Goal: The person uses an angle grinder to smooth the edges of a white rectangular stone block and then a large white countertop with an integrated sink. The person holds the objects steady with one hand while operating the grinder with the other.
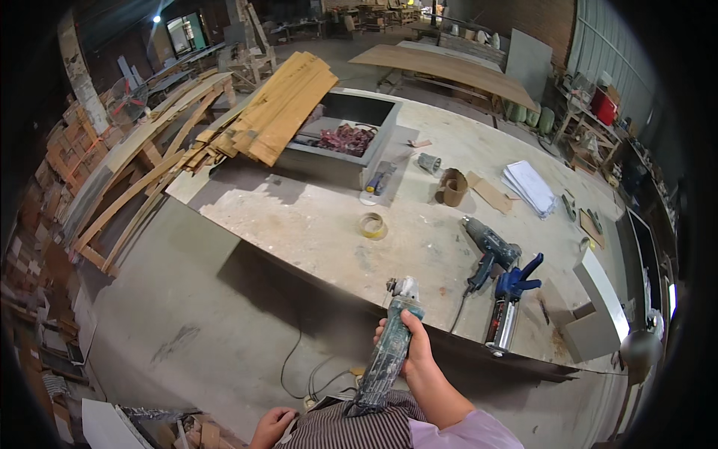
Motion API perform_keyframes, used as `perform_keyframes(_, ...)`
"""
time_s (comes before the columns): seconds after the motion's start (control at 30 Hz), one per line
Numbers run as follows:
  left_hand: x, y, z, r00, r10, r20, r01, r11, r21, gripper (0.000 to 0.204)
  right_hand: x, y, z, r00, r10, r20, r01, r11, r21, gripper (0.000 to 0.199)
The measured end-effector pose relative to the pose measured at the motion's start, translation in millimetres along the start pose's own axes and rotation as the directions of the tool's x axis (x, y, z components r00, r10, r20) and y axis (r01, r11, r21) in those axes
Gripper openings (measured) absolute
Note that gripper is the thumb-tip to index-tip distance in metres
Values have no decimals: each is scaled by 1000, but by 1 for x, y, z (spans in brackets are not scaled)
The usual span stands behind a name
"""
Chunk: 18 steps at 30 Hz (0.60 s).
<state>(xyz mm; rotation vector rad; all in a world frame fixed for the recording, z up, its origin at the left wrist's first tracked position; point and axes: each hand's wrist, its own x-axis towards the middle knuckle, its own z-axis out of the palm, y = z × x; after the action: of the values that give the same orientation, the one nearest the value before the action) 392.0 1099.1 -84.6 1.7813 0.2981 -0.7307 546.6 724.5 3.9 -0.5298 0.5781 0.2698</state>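
Right hand (407,346) grips the grinder (390,346); left hand (271,426) hangs empty. Its cord (299,367) could snag on the worktop (314,224) edge.

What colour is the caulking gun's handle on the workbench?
Blue; the caulking gun shows clearly in the head view.

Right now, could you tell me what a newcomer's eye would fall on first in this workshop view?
First, the angle grinder gripped in the right hand at the near edge of the long workbench, while the left hand hangs low by the striped apron. Next, the heat gun and blue caulking gun lie side by side at the bench's right. Farther back, stacked wooden planks lean over a grey box.
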Motion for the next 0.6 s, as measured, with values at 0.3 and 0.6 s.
perform_keyframes(0.3, 42, 112, 37, 774, 444, 452, -484, 875, -32, 24, -17, -57, -38, 915, -381, -129, 396, 911, 119, 53)
perform_keyframes(0.6, 218, -18, 68, 642, 295, 707, -358, 932, -63, 51, -8, -75, -7, 897, -437, -61, 441, 883, 159, 53)
